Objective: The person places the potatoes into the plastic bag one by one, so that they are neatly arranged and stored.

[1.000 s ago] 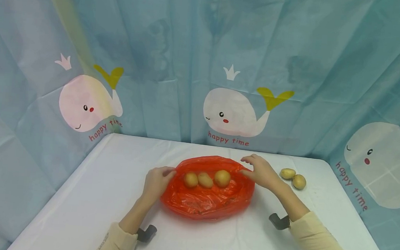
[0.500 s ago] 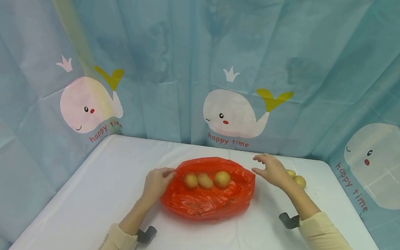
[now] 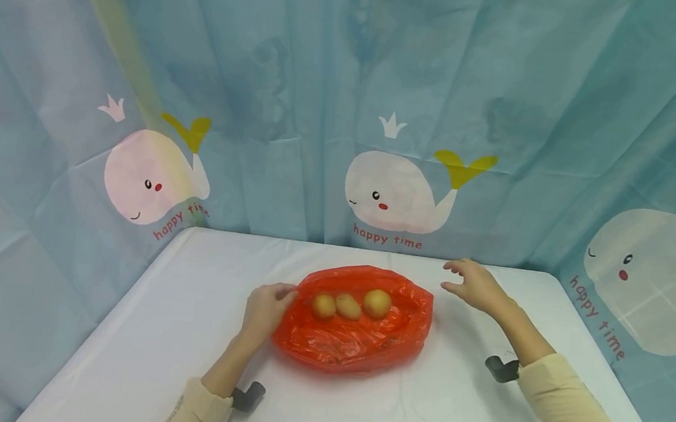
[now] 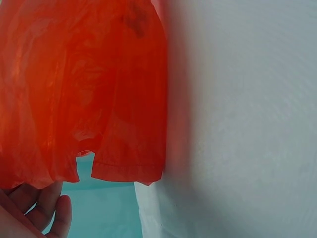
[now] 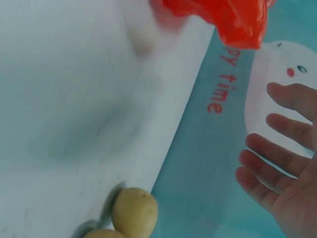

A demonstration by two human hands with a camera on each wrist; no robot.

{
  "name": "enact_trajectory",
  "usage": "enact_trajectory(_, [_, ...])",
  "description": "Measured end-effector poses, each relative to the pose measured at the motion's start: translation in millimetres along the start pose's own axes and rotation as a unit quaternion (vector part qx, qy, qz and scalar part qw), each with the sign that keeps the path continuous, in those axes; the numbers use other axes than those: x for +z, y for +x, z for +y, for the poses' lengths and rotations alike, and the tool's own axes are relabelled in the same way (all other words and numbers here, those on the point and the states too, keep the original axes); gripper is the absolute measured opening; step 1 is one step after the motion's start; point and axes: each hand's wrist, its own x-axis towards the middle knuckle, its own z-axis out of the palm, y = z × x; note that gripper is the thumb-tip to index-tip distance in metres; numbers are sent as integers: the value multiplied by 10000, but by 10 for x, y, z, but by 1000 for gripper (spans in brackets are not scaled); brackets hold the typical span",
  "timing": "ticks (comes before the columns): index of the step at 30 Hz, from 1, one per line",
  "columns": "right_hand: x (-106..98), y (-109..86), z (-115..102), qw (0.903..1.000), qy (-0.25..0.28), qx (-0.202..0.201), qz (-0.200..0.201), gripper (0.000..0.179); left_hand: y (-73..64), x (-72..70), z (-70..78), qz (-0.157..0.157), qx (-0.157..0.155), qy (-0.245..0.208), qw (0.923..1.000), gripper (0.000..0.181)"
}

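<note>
"Where is the bag lying?"
"The red bag [image 3: 349, 357] is spread open at the middle of the worktop [image 3: 356, 414], and three potatoes [image 3: 348, 306] are cradled inside."
"And the hands?"
"The bag's left edge is pinched by the fingers of the left hand [image 3: 263, 308]. Nothing is held by the right hand [image 3: 476, 287]; its fingers are spread, apart from the bag's right end."
"Which step is in hand?"
"Filling, it seems, with the bag steadied at the left."
"What is called for next?"
"Probably one of the two loose potatoes [image 5: 134, 212] at the far right should be grasped, without the bag being tugged."
</note>
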Motion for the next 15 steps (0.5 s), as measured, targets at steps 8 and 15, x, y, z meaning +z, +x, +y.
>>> enact_trajectory(8, [-39, 14, 215, 9967, 356, 556, -463, 48, 22, -29, 36, -32, -58, 1, 10000, 25])
enact_trajectory(15, [-28, 32, 380, 9967, 240, 568, -526, 49, 17, -22, 17, -57, -136, 25, 9999, 25])
